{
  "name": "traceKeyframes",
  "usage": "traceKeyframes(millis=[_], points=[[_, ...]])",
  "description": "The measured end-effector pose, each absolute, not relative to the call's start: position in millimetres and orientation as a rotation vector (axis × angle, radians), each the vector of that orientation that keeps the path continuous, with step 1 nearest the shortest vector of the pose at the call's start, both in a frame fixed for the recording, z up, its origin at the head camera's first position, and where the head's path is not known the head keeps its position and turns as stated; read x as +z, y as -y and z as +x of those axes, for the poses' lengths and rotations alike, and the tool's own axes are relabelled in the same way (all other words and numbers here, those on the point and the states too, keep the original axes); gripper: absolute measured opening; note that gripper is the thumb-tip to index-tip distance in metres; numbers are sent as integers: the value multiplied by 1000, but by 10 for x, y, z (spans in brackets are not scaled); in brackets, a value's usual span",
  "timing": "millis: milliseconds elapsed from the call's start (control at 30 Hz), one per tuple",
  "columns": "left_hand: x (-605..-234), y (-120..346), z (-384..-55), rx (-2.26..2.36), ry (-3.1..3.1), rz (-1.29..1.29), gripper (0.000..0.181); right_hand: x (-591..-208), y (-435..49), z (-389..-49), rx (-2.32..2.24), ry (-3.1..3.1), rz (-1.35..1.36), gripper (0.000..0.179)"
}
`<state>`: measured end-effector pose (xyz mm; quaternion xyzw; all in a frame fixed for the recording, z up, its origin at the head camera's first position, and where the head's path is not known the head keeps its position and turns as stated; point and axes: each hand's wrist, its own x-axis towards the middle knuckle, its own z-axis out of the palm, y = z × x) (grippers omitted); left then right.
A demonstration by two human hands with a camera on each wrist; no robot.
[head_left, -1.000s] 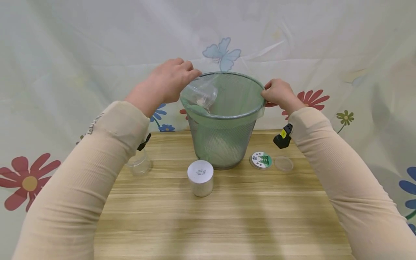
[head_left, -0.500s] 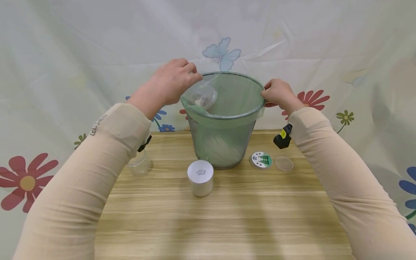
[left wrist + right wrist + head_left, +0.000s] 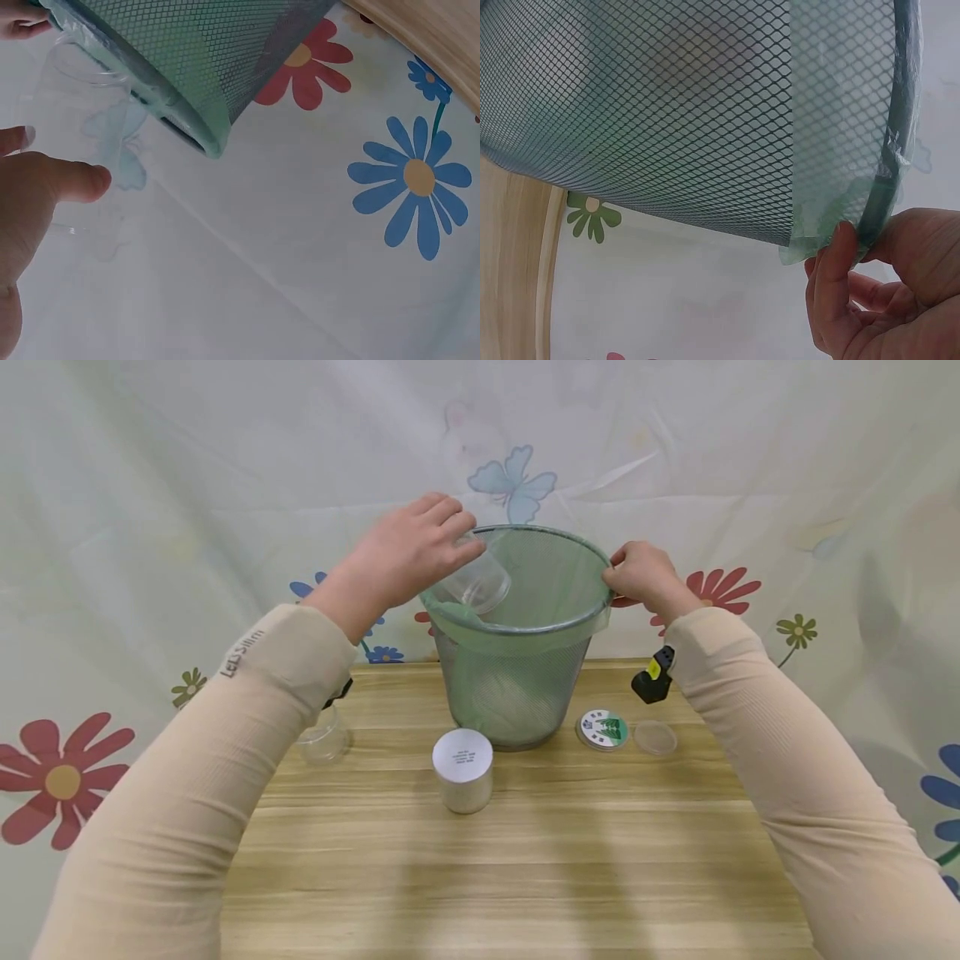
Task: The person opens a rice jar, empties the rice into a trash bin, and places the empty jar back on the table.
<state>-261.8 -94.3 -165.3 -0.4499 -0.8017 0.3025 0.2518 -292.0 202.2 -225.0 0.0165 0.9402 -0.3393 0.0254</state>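
My left hand (image 3: 420,545) grips a clear plastic jar (image 3: 483,585) tilted over the left rim of a mesh wastebasket (image 3: 517,693). The jar's mouth points down into the basket; in the left wrist view my thumb (image 3: 79,181) lies along its side. A thin green bin liner (image 3: 547,639) lines the basket and folds over its rim. At the right side, my right hand (image 3: 647,578) pinches the rim and liner between thumb and fingers. The right wrist view shows the fingertips (image 3: 843,238) against the liner's folded edge (image 3: 817,217).
Before the basket stands a short cylinder (image 3: 463,781) with a white printed top. A green-and-white round lid (image 3: 603,730) and a clear disc (image 3: 655,738) lie to its right. Another clear container (image 3: 324,742) stands left, partly behind my left forearm. A flowered curtain (image 3: 225,460) hangs behind the wooden table (image 3: 525,877).
My left hand has shifted slightly right with the jar, whose mouth now sits further over the basket. Pale bits seen in the jar earlier no longer show. My right hand stays put.
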Motion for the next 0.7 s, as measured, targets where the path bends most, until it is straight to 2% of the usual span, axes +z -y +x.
traceKeyframes(millis=[333, 700], points=[[-1664, 919, -2624, 963, 2114, -1238, 61, -2241, -2016, -2905, -1031, -2920, 33, 44], [-1676, 891, -2621, 1109, 1940, -1258, 59, -2242, -2008, -2898, -1035, -2920, 31, 43]])
